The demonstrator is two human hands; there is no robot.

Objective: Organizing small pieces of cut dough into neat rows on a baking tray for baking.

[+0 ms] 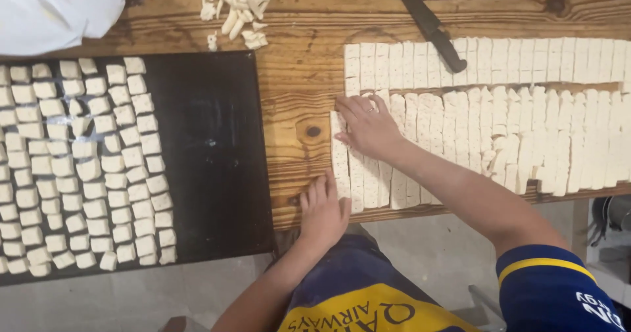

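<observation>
The black tray [217,141] is cut off by the left edge, so its full load of white cubes [85,167] cannot be counted. The rows of cut dough strips [526,128] are cut by the right edge. Some strips are covered by the right hand [368,127] and the left hand [323,210]. The knife [427,23] is clipped at the top edge, as are the scraps [238,6] and the white bag [59,6].

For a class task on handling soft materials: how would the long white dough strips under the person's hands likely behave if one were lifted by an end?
The dough strips look thin and soft, so one would probably droop. Their uneven edges suggest easy stretching or tearing. Lying flat, they are unlikely to roll; the left hand and right hand press them flat.
</observation>
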